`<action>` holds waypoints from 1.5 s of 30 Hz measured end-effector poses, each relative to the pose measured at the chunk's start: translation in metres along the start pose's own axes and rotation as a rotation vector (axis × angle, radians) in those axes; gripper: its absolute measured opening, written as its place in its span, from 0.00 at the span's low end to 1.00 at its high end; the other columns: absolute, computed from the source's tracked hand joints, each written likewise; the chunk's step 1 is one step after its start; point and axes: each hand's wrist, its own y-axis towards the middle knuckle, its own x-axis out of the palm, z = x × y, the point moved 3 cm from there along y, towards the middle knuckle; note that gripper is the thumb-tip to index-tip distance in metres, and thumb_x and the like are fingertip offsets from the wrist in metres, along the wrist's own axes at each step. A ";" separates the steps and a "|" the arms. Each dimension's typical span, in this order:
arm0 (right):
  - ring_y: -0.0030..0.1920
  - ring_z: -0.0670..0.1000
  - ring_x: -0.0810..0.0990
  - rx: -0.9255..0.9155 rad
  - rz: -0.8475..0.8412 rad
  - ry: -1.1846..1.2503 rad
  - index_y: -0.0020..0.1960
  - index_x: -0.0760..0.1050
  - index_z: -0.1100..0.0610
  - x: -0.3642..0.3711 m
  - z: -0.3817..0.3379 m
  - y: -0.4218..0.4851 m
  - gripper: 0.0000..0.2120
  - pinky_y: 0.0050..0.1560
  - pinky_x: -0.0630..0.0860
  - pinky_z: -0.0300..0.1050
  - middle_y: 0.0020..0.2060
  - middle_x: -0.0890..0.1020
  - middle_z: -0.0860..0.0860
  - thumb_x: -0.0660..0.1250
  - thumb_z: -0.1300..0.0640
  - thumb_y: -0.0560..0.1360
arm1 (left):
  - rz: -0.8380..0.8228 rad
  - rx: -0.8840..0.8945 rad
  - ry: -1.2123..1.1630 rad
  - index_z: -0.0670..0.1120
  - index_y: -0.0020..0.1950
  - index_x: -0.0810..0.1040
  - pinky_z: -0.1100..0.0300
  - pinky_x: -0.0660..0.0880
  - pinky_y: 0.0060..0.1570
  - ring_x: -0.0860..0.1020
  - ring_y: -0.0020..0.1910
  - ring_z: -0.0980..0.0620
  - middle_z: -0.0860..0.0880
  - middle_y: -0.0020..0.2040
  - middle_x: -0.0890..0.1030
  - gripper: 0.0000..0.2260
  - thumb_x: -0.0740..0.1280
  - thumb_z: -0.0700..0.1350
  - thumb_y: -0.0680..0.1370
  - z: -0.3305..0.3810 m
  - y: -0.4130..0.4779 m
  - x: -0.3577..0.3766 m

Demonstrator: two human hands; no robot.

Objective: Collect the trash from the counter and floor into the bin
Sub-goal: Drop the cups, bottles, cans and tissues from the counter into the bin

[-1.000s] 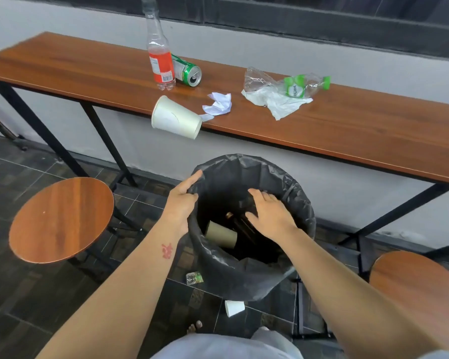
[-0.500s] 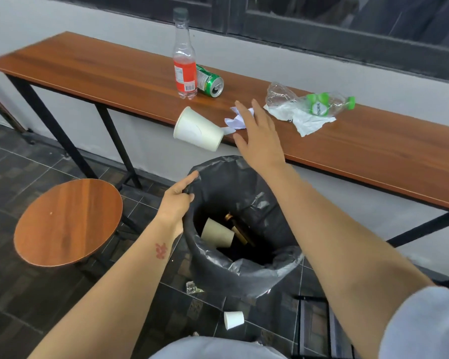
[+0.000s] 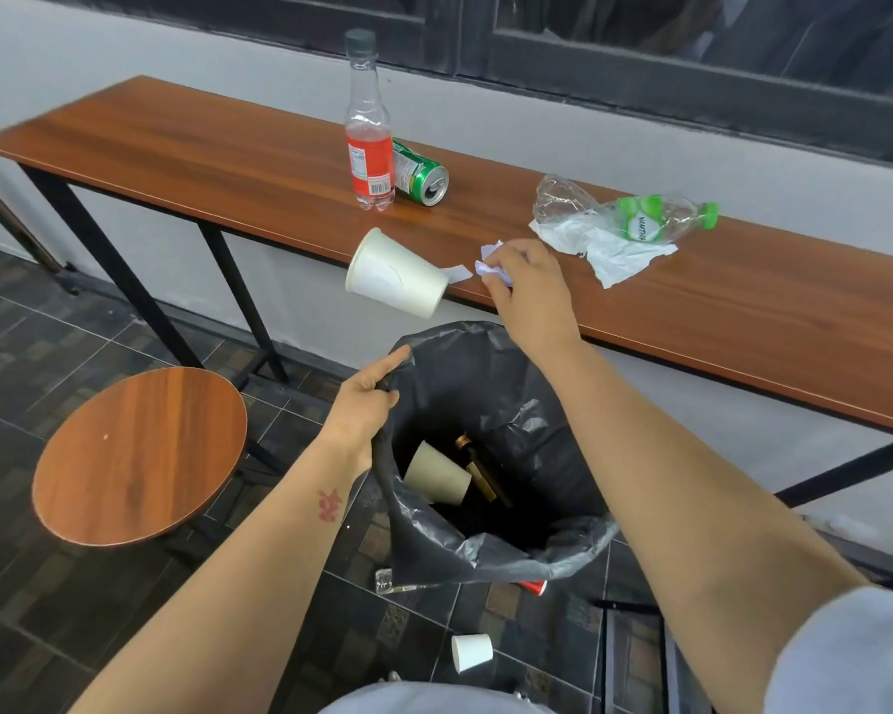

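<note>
My right hand (image 3: 529, 291) is closed on a crumpled white paper (image 3: 492, 262) at the front edge of the wooden counter (image 3: 743, 311). My left hand (image 3: 364, 404) pinches the left rim of the black bin liner (image 3: 516, 553), holding the bin open below the counter. Inside the bin lie a paper cup (image 3: 436, 476) and a brown bottle (image 3: 478, 468). A white paper cup (image 3: 395, 274) lies on its side, overhanging the counter edge. Further back stand a plastic bottle with red drink (image 3: 368, 141) and a green can (image 3: 419, 173). A crushed clear bottle with green cap (image 3: 625, 213) lies on a white tissue (image 3: 609, 252).
A round wooden stool (image 3: 138, 456) stands left of the bin. On the dark tiled floor lie a small white cup (image 3: 471, 651), a clear wrapper (image 3: 389, 582) and a red item (image 3: 534, 587) half under the bin. Black counter legs (image 3: 109, 260) stand at the left.
My right hand rose out of the bin, reached to the counter edge and closed on the crumpled paper. My left hand kept its hold on the bin liner's rim.
</note>
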 end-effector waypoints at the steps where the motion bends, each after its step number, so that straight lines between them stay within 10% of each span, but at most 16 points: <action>1: 0.62 0.55 0.71 -0.017 0.035 0.006 0.61 0.78 0.56 -0.004 0.001 -0.008 0.11 0.60 0.73 0.46 0.63 0.75 0.53 0.64 0.56 0.80 | 0.006 -0.004 -0.018 0.57 0.63 0.80 0.57 0.72 0.62 0.74 0.63 0.53 0.55 0.66 0.76 0.25 0.57 0.30 0.80 0.000 -0.001 0.002; 9: 0.63 0.57 0.74 -0.149 0.071 -0.052 0.63 0.78 0.55 -0.013 0.003 -0.112 0.14 0.64 0.73 0.49 0.64 0.76 0.55 0.68 0.56 0.78 | 0.023 -0.039 -0.072 0.60 0.61 0.80 0.66 0.76 0.40 0.78 0.48 0.60 0.58 0.59 0.79 0.25 0.58 0.31 0.80 0.001 -0.007 0.020; 19: 0.73 0.56 0.63 0.114 -0.573 -0.241 0.71 0.69 0.44 0.001 0.052 -0.159 0.20 0.73 0.62 0.54 0.75 0.63 0.49 0.59 0.42 0.80 | 0.042 -0.021 0.027 0.64 0.61 0.79 0.57 0.71 0.58 0.70 0.68 0.47 0.54 0.70 0.72 0.25 0.60 0.33 0.81 0.000 -0.016 0.045; 31: 0.55 0.57 0.75 0.064 0.378 -0.208 0.62 0.74 0.60 -0.082 0.043 -0.074 0.20 0.56 0.70 0.49 0.54 0.79 0.55 0.67 0.47 0.77 | -0.008 -0.065 -0.066 0.61 0.64 0.79 0.56 0.77 0.53 0.73 0.65 0.46 0.54 0.67 0.75 0.25 0.57 0.33 0.82 0.009 -0.018 0.062; 36: 0.67 0.58 0.68 0.163 0.214 -0.372 0.71 0.65 0.57 -0.082 0.070 -0.023 0.35 0.65 0.65 0.52 0.66 0.72 0.56 0.68 0.39 0.72 | -0.018 -0.025 -0.096 0.59 0.62 0.80 0.69 0.76 0.41 0.75 0.62 0.52 0.56 0.64 0.78 0.25 0.57 0.30 0.80 0.011 -0.013 0.067; 45: 0.79 0.55 0.46 0.170 -0.048 -0.495 0.79 0.47 0.51 -0.062 0.103 0.014 0.42 0.76 0.48 0.57 0.79 0.50 0.53 0.59 0.33 0.75 | 0.009 0.012 0.009 0.56 0.67 0.77 0.69 0.71 0.49 0.73 0.57 0.59 0.62 0.58 0.77 0.24 0.58 0.30 0.80 0.010 0.002 0.071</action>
